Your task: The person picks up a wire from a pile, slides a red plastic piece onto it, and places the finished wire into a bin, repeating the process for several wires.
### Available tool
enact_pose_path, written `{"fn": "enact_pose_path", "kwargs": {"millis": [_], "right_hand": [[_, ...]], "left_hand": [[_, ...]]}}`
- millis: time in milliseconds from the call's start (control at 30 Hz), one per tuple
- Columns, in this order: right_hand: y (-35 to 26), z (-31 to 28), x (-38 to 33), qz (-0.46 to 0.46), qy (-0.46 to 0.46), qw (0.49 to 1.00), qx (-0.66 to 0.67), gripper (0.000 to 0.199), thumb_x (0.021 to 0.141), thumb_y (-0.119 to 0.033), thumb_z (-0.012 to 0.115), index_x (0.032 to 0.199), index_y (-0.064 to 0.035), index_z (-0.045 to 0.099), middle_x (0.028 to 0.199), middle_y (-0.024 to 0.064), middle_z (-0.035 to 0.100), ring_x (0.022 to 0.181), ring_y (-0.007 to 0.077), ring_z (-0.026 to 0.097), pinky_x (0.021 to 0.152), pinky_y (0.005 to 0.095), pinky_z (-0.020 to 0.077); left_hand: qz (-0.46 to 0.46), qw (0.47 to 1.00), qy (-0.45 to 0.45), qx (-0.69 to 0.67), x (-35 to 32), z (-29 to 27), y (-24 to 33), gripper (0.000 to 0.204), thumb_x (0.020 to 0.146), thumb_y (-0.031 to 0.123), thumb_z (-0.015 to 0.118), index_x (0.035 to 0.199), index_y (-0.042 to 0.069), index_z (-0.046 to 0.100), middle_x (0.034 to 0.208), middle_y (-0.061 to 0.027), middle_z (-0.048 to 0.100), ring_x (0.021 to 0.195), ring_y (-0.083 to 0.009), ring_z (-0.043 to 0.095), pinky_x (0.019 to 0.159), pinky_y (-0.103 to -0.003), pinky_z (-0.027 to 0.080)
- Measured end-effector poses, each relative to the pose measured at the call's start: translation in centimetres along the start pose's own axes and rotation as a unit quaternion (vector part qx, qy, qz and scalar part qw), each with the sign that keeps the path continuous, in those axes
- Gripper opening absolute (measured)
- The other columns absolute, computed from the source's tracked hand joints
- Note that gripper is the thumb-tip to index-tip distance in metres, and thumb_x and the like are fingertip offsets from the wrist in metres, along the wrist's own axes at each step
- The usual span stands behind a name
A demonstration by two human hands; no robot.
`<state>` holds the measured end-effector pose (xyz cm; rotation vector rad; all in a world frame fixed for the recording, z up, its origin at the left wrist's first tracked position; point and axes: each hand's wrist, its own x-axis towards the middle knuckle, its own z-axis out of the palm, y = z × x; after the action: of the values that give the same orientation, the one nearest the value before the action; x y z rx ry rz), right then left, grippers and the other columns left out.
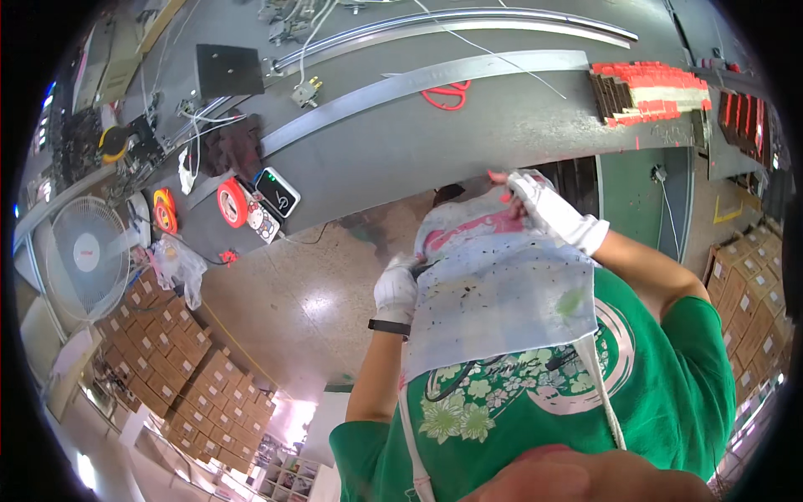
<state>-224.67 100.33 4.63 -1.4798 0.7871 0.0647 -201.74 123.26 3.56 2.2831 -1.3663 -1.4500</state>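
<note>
Both hands wear white gloves and hold up a pale, speckled apron in front of the person's green shirt. The left hand is closed on the apron's left edge, with a black band at the wrist. The right hand pinches the apron's top edge, where a pink patch shows, just below the near edge of the grey tabletop. The apron hangs between the two hands, its white straps trailing down over the shirt.

On the tabletop, at the far right, lies a long stack of flat red-and-white packages, set in a row with their dark ends toward the left; their number cannot be counted. One pair of red-handled scissors lies near the middle, touching a long metal strip. Two more curved metal rails run behind it. One black square plate sits at the far left end. Near the front left edge are two round red-and-orange tape reels and one dark rectangular device with a white face.

On the floor to the left, brown cardboard boxes stand in tight rows, too many to count surely. More of the same are stacked at the right rim. One white fan stands by the left boxes.
</note>
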Motion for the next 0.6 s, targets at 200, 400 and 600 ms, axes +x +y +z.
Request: {"fn": "enact_pose_path", "kwargs": {"millis": [200, 400, 600], "right_hand": [[-2.5, -0.1, -2.1, -0.019, -0.015, 0.994, -0.107, 0.038, 0.089, -0.017, 0.041, 0.127, -0.0126, 0.042, 0.082, 0.0079, 0.055, 0.069, 0.0172, 0.057, 0.068, 0.0287, 0.0463], [1.5, -0.8, -4.4, -0.185, 0.098, 0.923, -0.321, 0.055, 0.079, -0.006, 0.053, 0.13, -0.0098, 0.036, 0.123, 0.0154, 0.044, 0.093, 0.0254, 0.052, 0.07, 0.0339, 0.0485], [0.5, -2.6, -7.9, 0.011, 0.028, 0.998, -0.05, 0.074, 0.065, -0.003, 0.063, 0.132, -0.0075, 0.03, 0.117, 0.0111, 0.04, 0.07, 0.0141, 0.051, 0.064, 0.0269, 0.0463]], "left_hand": [[-0.098, 0.906, 0.068, -0.407, 2.3, -0.8, 1.9, 0.016, 0.08, 0.01, 0.053, 0.09, 0.002, 0.061, 0.085, -0.0084, 0.055, 0.077, -0.0176, 0.057, 0.071, -0.029, 0.047], [0.005, 0.98, -0.063, 0.189, 0.9, -3.5, 6.0, 0.02, 0.08, 0.029, 0.056, 0.092, 0.015, 0.063, 0.096, -0.013, 0.054, 0.081, -0.0313, 0.058, 0.07, -0.042, 0.047], [-0.003, 0.978, -0.102, 0.181, 1.0, -4.2, 5.2, 0.027, 0.08, 0.034, 0.051, 0.095, 0.015, 0.063, 0.096, -0.0117, 0.055, 0.084, -0.0324, 0.057, 0.072, -0.043, 0.046]]}}
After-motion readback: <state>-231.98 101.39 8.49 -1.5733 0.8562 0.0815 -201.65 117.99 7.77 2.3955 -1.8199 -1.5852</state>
